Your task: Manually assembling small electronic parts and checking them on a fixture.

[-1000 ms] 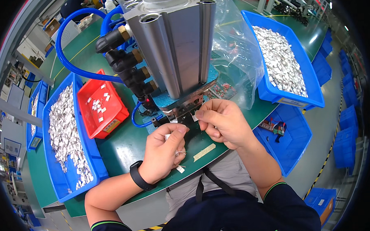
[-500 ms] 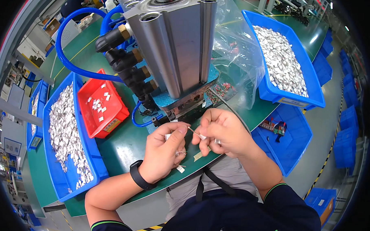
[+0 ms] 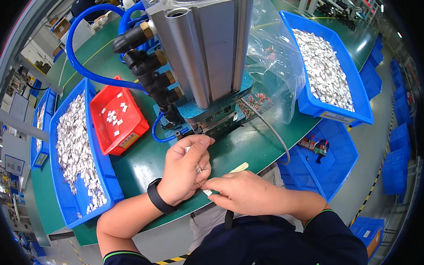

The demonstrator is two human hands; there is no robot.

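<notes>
My left hand [image 3: 187, 168], with a black band on its wrist, is curled closed around a few small white parts with thin wire leads; their ends poke out between the fingers. Just to its lower right, my right hand [image 3: 240, 192] pinches a small white wire-leaded part [image 3: 207, 192] beside the left palm, close to the table's front edge. Beyond both hands stands a metal press [image 3: 207, 62] with a silver cylinder block and a teal plate. Its lower tooling is partly visible behind my left fingertips.
On the left, a long blue bin [image 3: 80, 160] of white parts stands beside a red tray [image 3: 119, 121] holding several more. A full blue bin [image 3: 331, 72] is at the right, next to a clear plastic bag [image 3: 277, 60]. Blue hoses [image 3: 74, 53] and a grey cable [image 3: 272, 130] run by the press.
My right hand has moved down and left, from beside the left fingertips to below the left palm, where it pinches a white part. The left hand stays closed, nearly in place.
</notes>
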